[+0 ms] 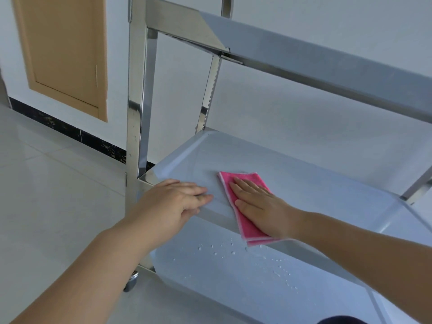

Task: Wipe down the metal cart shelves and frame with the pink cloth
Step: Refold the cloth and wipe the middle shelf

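Note:
A stainless steel cart fills the right half of the head view, with a shiny upright post (136, 108) at its left corner. The folded pink cloth (243, 183) lies flat on the middle shelf (304, 183), overhanging the near edge. My right hand (259, 202) presses on the cloth with straight fingers. My left hand (173, 199) rests on the shelf's front left edge, fingers on top and thumb curled under the rim. The top shelf (327, 54) runs above. The bottom shelf (233, 277) shows several water drops.
A caster wheel (131, 282) sits under the post on the pale tiled floor (46, 183). A white wall with a dark skirting strip (70, 129) stands behind the cart, and a tan door panel (65, 54) is at the upper left.

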